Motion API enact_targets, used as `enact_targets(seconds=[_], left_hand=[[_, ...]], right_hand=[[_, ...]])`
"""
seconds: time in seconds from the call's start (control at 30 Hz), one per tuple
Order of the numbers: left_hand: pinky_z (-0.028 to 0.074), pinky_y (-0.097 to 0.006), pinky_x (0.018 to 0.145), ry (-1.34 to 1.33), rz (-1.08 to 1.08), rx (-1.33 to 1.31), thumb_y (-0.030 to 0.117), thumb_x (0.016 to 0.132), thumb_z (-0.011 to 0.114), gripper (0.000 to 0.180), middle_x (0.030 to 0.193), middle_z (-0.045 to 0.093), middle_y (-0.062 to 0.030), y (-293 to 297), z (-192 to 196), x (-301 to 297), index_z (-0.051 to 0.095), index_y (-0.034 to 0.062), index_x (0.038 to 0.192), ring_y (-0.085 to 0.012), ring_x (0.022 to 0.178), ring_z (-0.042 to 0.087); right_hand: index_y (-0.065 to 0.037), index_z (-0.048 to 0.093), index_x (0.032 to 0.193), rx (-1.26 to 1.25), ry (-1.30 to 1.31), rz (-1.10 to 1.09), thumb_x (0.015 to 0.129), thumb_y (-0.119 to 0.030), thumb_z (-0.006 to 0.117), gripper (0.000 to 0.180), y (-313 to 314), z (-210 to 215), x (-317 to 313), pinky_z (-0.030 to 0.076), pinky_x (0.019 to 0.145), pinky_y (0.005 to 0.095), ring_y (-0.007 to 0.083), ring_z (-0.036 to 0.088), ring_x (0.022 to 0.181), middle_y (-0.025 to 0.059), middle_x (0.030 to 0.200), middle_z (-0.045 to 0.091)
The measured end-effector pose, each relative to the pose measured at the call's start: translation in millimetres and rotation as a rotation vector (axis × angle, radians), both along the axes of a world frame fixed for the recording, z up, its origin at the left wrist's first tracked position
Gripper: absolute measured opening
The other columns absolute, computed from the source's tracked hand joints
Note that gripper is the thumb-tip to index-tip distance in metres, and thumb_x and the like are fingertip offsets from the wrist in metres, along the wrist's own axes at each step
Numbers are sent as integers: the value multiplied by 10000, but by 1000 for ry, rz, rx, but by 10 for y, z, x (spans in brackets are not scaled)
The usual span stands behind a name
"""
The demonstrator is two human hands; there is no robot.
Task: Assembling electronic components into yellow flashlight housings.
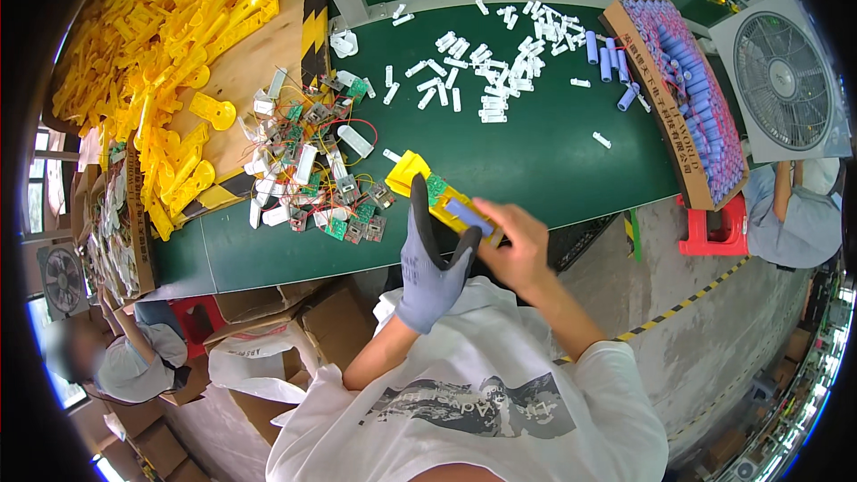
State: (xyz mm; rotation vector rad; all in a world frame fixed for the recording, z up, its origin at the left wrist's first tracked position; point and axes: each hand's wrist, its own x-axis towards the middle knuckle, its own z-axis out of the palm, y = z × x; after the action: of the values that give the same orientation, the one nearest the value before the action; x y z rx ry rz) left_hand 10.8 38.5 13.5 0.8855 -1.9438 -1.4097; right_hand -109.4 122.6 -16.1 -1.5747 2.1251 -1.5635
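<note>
My left hand [428,263], in a grey and black work glove, grips a yellow plastic housing [420,178] from below, above the near edge of the green table [544,152]. A small green circuit board sits inside the housing. My bare right hand [518,245] presses a blue cylindrical battery cell [469,215] into the housing's right end, fingers closed on it.
A tangle of green circuit boards with wires and white parts [317,178] lies left of my hands. Yellow housings [170,45] heap at far left. White clips [491,62] scatter mid-table. A cardboard box of blue cells [692,89] stands right, beside a fan [786,76]. Other people sit at lower left and right.
</note>
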Motion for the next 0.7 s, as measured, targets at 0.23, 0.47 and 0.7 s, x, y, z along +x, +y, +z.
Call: enact_targets(seconds=[0.23,0.47,0.7], left_hand=[[463,-267,785,286,-3,342,-21,918,522,530,1163,510,-97,-476,-131,-127,347,48,1413,-115,913,507],[496,-233,629,306,-71,701,33,936,564,355,1004,531,-55,-505,-127,-68,440,90,1264,-88,750,581],[454,-270,839,339,-21,504,125,973,537,240,1037,588,-63,-457,-406,-103,527,41,1198,-92,933,521]], right_hand=[[-6,624,1198,138,-285,255,798,-90,725,420,-4,445,-8,539,769,332,262,677,889,148,1071,688],[-27,703,984,205,-29,71,900,-217,644,216,-1394,575,-1335,518,689,315,211,688,756,116,834,714],[-97,733,946,525,183,187,779,-323,731,280,-3136,277,-1438,542,784,383,287,695,861,107,872,727]])
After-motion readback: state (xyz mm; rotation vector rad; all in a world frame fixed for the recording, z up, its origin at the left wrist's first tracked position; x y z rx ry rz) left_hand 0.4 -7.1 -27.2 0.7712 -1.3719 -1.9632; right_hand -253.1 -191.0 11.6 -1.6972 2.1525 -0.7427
